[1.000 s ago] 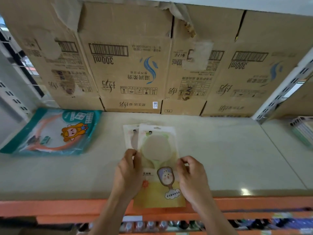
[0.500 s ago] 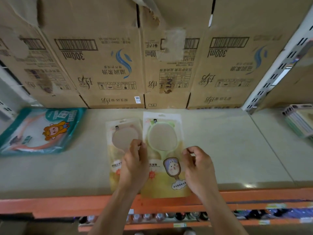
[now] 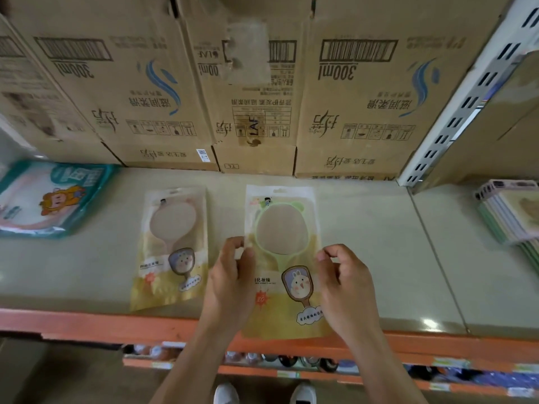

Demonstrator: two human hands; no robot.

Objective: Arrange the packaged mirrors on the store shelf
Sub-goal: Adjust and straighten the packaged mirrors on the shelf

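Note:
Two packaged hand mirrors lie flat on the pale shelf (image 3: 379,258). The green-framed mirror pack (image 3: 281,234) is in the middle, its lower end over the orange front edge. My left hand (image 3: 230,278) pinches its left side and my right hand (image 3: 345,282) pinches its right side. The pink-framed mirror pack (image 3: 172,246) lies alone to the left, a small gap away, with no hand on it.
Brown cardboard boxes (image 3: 140,91) stand along the back of the shelf. A teal packaged item (image 3: 49,199) lies at far left. A stack of flat packs (image 3: 513,211) sits at right beyond the slotted upright (image 3: 455,112). A lower shelf holds bottles (image 3: 285,360).
The two packs were overlapped under both hands; the green-framed one has slid right, leaving the pink-framed one lying free at the left. My left hand moved off the pink pack onto the green one.

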